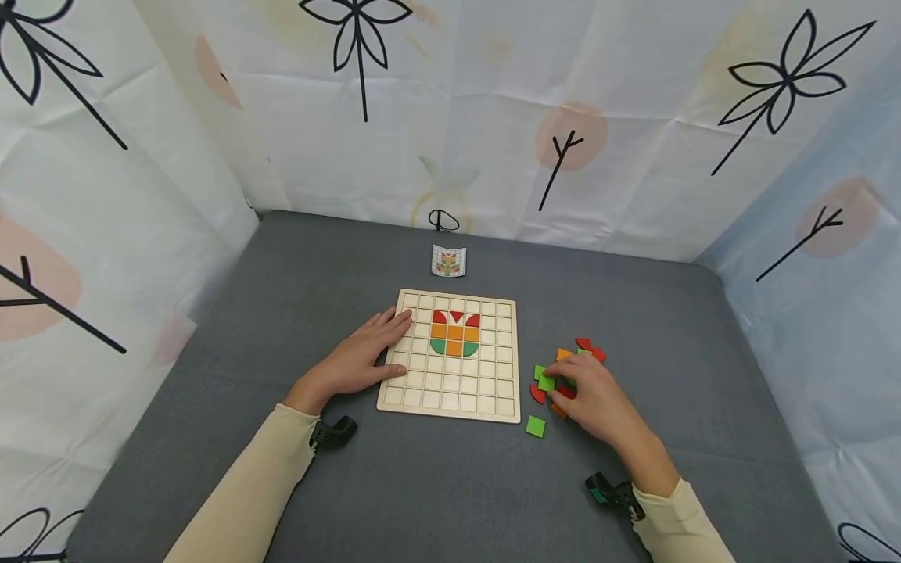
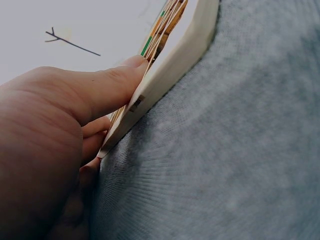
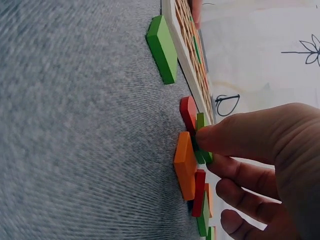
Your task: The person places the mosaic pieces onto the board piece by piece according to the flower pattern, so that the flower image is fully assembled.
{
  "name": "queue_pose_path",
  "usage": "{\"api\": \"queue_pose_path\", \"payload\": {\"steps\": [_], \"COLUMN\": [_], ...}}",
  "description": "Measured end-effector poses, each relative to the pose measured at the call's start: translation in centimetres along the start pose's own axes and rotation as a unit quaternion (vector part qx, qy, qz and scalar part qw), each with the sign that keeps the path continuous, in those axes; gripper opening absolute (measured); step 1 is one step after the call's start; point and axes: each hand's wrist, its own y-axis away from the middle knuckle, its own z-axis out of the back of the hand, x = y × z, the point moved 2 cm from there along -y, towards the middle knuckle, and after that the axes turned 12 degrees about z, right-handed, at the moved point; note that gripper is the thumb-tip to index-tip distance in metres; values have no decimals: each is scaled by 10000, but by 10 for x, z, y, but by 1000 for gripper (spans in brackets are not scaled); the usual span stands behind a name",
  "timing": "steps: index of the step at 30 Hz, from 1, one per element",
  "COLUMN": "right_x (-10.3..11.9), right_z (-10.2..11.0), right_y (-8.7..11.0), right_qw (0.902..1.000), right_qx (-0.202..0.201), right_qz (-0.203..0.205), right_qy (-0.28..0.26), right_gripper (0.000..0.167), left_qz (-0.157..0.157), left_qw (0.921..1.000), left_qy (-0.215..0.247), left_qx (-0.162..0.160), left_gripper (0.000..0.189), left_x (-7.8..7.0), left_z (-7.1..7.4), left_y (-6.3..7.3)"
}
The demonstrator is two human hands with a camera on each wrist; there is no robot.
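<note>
My left hand (image 1: 366, 352) rests along the left edge of a wooden grid board (image 1: 450, 391), thumb and fingertips on its frame. In the board's upper middle sit red corner pieces and a red triangle (image 1: 457, 317), orange squares (image 1: 455, 333) and rounded green pieces (image 1: 470, 349). To the right of the board, my right hand (image 1: 594, 395) is over a loose pile of tiles. Its thumb and index finger pinch a green square tile (image 1: 546, 382), close above the pile. A red rounded piece (image 3: 188, 112) and an orange tile (image 3: 185, 165) lie right by the fingertips.
A small pattern card (image 1: 448, 262) stands behind the board. One green square tile (image 1: 535, 426) lies apart, by the board's lower right corner. More red pieces (image 1: 583, 343) lie beyond the right hand. A printed white curtain (image 1: 479, 141) encloses the grey table (image 1: 450, 493).
</note>
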Motion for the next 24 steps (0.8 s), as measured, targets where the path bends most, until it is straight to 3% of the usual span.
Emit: {"api": "queue_pose_path", "payload": {"steps": [24], "right_x": [17], "right_z": [15], "right_y": [-26], "right_qw": [9984], "right_qx": [-126], "right_qz": [355], "right_qy": [-417], "right_gripper": [28], "left_qz": [-27], "left_qw": [10000], "left_qy": [-60], "left_qx": [13], "left_gripper": [90], "left_x": [-1], "left_z": [1], "left_y": [0]}}
